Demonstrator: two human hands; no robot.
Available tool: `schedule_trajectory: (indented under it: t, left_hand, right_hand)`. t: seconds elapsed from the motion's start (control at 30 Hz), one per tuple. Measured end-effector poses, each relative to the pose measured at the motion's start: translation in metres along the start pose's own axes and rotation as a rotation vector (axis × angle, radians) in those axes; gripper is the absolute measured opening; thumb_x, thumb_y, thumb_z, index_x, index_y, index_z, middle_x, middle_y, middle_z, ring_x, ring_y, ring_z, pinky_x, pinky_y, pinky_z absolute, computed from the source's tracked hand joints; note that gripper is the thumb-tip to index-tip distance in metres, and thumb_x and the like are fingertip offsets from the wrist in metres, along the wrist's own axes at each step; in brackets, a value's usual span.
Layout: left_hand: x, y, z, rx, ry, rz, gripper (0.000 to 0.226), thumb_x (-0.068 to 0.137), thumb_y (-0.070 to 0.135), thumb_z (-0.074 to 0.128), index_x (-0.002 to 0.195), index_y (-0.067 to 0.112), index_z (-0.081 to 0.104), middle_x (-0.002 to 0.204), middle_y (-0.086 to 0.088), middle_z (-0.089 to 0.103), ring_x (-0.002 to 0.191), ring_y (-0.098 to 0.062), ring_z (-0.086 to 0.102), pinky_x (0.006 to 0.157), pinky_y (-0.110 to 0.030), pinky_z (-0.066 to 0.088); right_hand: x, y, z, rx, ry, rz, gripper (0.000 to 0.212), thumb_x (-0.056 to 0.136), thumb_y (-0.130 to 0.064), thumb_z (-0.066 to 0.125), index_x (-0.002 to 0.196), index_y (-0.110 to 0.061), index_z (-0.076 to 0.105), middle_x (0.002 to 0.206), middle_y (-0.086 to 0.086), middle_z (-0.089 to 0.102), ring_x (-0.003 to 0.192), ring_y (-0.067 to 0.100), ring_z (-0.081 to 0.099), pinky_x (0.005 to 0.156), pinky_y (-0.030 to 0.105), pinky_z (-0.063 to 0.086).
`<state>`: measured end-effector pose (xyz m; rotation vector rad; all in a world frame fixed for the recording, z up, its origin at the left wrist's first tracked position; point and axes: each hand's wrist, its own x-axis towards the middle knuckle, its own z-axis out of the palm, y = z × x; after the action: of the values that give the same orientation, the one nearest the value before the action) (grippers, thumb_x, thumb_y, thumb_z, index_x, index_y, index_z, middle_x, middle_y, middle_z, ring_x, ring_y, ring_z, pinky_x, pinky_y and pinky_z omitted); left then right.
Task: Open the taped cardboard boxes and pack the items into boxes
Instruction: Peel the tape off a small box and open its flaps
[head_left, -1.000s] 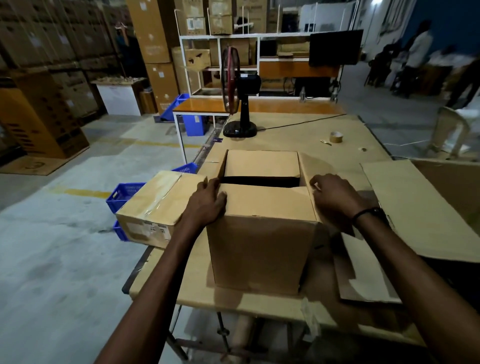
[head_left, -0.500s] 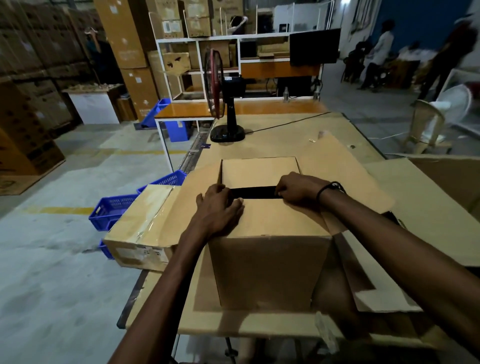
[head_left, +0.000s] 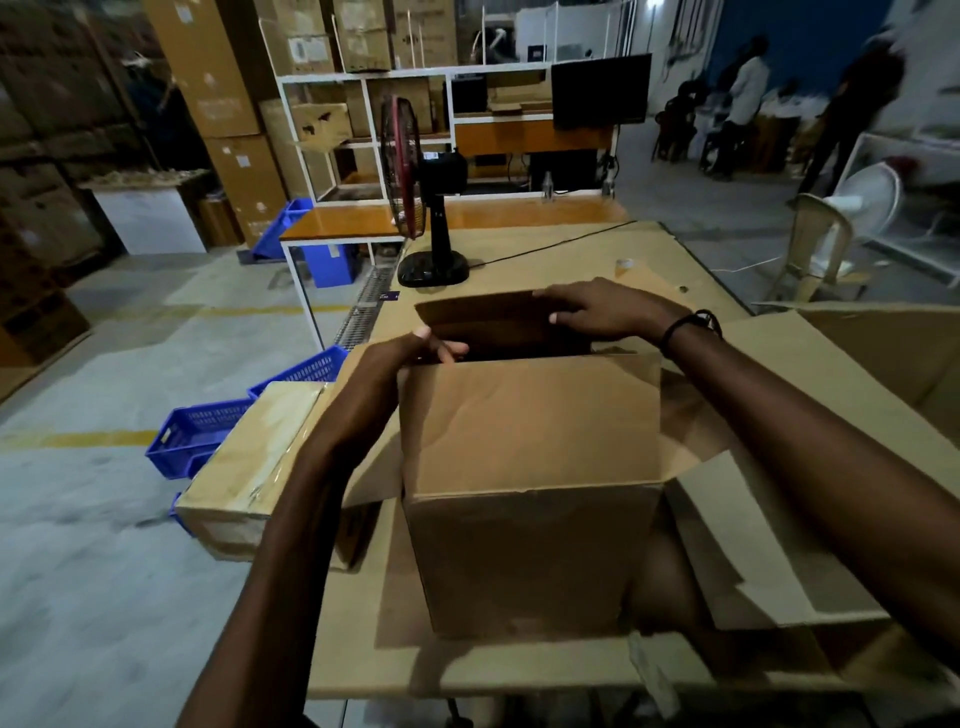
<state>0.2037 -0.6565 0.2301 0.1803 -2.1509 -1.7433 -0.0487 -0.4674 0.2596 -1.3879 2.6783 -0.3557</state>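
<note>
A brown cardboard box stands upright in front of me on the work table, its top open and the inside dark. The near flap stands up toward me and the far flap is lifted. My left hand grips the box's top left corner at the near flap. My right hand holds the upper edge of the far flap, with a dark band on its wrist. A second box, sealed with clear tape, lies to the left, overhanging the table's edge.
Flattened cardboard sheets cover the table on the right. A black and red pedestal fan and a tape roll stand at the far end. Blue plastic crates sit on the floor at left. People stand far right.
The box top has gone from nearly closed to open: my right hand raised the far flap and the near flap now stands up. My left hand shifted to the top left corner.
</note>
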Motion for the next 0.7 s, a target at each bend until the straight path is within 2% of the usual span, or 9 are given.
schedule_trajectory:
  t: [0.1,0.2,0.3,0.37,0.43,0.5,0.57,0.63,0.7]
  left_hand:
    - [-0.010,0.017,-0.003,-0.211,-0.208,-0.029,0.060,0.110,0.035,0.027,0.084,0.000,0.069,0.131,-0.014,0.070,0.120,-0.030,0.066,0.102,-0.042,0.052]
    - [-0.017,0.023,-0.003,-0.198,-0.388,-0.046,0.064,0.109,0.037,0.029,0.075,0.015,0.079,0.135,-0.018,0.066,0.123,-0.029,0.065,0.102,-0.038,0.052]
    - [-0.017,0.018,0.000,-0.030,-0.557,0.070,0.035,0.102,0.033,0.056,0.081,0.021,0.081,0.138,-0.015,0.065,0.131,-0.033,0.060,0.108,-0.048,0.049]
    - [-0.018,0.012,0.001,0.098,-0.662,0.155,0.014,0.091,0.029,0.073,0.094,0.015,0.078,0.143,-0.011,0.062,0.138,-0.031,0.054,0.114,-0.053,0.044]
    - [-0.020,0.008,0.005,0.262,-0.696,0.163,0.035,0.084,0.029,0.078,0.114,0.012,0.072,0.150,-0.001,0.056,0.144,-0.021,0.047,0.119,-0.050,0.038]
    - [-0.025,0.004,0.010,0.449,-0.670,0.093,0.058,0.076,0.039,0.086,0.128,0.026,0.066,0.154,0.016,0.049,0.147,-0.007,0.040,0.122,-0.048,0.033]
    - [-0.029,-0.001,0.014,0.584,-0.620,0.011,0.072,0.066,0.047,0.093,0.130,0.045,0.061,0.156,0.028,0.040,0.148,0.001,0.033,0.124,-0.047,0.031]
    - [-0.032,-0.005,0.017,0.660,-0.568,-0.053,0.085,0.058,0.053,0.096,0.132,0.052,0.055,0.160,0.031,0.029,0.150,0.000,0.026,0.125,-0.046,0.028]
    - [-0.033,-0.009,0.019,0.736,-0.504,-0.085,0.101,0.050,0.061,0.095,0.138,0.057,0.046,0.166,0.027,0.015,0.155,-0.003,0.010,0.128,-0.044,0.015]
  right_hand:
    - [0.009,0.011,0.005,0.029,0.065,0.006,0.055,0.109,-0.031,0.046,0.161,-0.023,0.030,0.153,0.017,0.050,0.131,0.036,0.054,0.102,0.034,0.041]
    - [0.021,0.023,0.016,0.032,0.061,0.027,0.061,0.109,-0.036,0.045,0.163,-0.020,0.023,0.159,0.017,0.042,0.138,0.037,0.049,0.110,0.037,0.039]
    - [0.029,0.035,0.028,0.045,0.066,0.060,0.069,0.106,-0.044,0.047,0.164,-0.018,0.018,0.164,0.014,0.033,0.147,0.034,0.040,0.119,0.039,0.033]
    - [0.032,0.039,0.034,0.043,0.085,0.070,0.075,0.105,-0.048,0.049,0.164,-0.015,0.016,0.165,0.014,0.031,0.148,0.035,0.038,0.121,0.041,0.032]
    - [0.035,0.043,0.040,0.017,0.094,0.075,0.079,0.103,-0.051,0.050,0.164,-0.014,0.015,0.166,0.014,0.029,0.147,0.037,0.037,0.120,0.044,0.032]
    - [0.039,0.047,0.047,-0.042,0.081,0.093,0.082,0.101,-0.057,0.049,0.164,-0.018,0.014,0.168,0.012,0.024,0.147,0.037,0.034,0.120,0.048,0.031]
    - [0.043,0.051,0.055,-0.116,0.054,0.113,0.086,0.098,-0.065,0.046,0.164,-0.023,0.012,0.170,0.008,0.020,0.150,0.037,0.030,0.120,0.050,0.030]
    - [0.045,0.053,0.061,-0.187,0.017,0.118,0.087,0.097,-0.070,0.043,0.164,-0.026,0.010,0.171,0.006,0.016,0.152,0.038,0.026,0.121,0.051,0.027]
    - [0.045,0.054,0.067,-0.243,-0.013,0.121,0.088,0.095,-0.074,0.039,0.164,-0.028,0.009,0.172,0.005,0.013,0.152,0.037,0.024,0.121,0.052,0.024]
